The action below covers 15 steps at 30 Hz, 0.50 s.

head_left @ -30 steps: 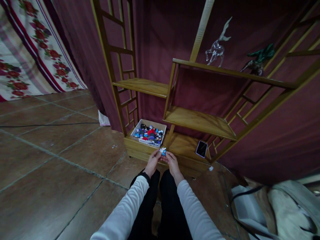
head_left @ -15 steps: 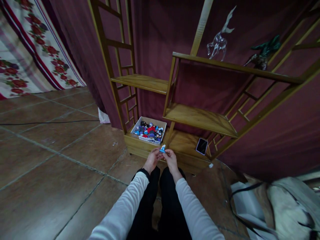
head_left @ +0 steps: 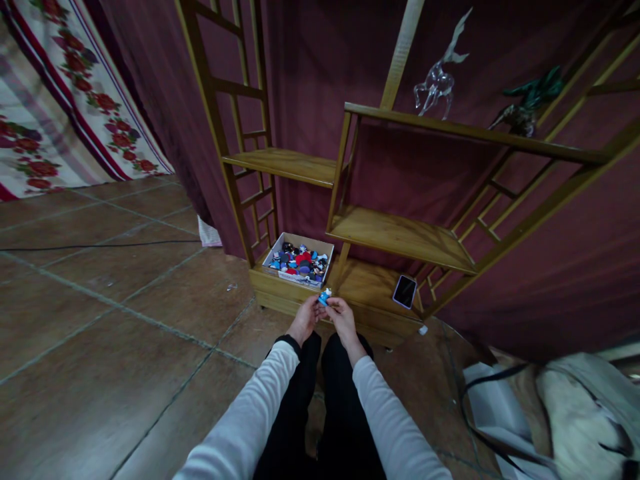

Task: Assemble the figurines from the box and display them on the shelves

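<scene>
Between the fingertips of both hands is a small blue and white figurine [head_left: 325, 297]; its details are too small to make out. My left hand [head_left: 304, 321] is closed on its left side, and my right hand [head_left: 343, 317] pinches it from the right. Just beyond them, a cardboard box [head_left: 325, 275] full of small colourful figurines [head_left: 303, 259] rests on the low base of a wooden shelf unit. My hands are in front of that base, above my knees.
A phone or tablet [head_left: 404, 292] lies on the base's right part. Higher up, the wooden shelf [head_left: 400, 239] juts out; a glass deer figure [head_left: 436, 87] and a green-winged figure [head_left: 533, 100] stand on top. At lower right sit bags [head_left: 575, 400]. A black cable [head_left: 100, 245] crosses the floor at left.
The figurine has tilted slightly between my fingers, and more of its blue part shows. Both hands stay in nearly the same place.
</scene>
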Motion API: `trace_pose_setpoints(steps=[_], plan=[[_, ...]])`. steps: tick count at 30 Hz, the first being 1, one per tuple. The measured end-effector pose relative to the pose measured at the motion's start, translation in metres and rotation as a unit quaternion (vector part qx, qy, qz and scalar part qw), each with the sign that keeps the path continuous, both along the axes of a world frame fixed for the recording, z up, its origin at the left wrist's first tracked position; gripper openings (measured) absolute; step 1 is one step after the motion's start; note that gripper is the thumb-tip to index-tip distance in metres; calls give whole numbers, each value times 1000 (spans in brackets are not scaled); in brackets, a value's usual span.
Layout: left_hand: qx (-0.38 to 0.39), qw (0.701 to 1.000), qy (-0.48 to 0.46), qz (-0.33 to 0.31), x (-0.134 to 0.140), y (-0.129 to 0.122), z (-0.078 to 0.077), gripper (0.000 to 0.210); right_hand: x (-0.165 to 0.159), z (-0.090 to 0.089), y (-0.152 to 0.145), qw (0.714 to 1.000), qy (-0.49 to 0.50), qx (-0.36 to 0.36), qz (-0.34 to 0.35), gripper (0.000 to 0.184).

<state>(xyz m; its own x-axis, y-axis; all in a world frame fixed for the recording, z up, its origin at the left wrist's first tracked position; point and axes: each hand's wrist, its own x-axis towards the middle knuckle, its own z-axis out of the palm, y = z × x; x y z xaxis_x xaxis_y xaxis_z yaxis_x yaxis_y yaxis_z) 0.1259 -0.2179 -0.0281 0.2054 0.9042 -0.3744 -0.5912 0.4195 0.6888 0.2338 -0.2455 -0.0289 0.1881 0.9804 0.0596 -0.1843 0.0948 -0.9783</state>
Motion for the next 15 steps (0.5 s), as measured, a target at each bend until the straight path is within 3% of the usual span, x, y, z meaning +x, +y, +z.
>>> trace_pose_setpoints(steps=[7, 15], plan=[[-29, 999, -25, 11, -2, 1, 3, 20, 2, -6, 1, 1000, -12, -5, -24, 21], [-13, 999, -29, 9, -3, 0, 3, 17, 4, -10, 3, 1000, -10, -16, -14, 25]])
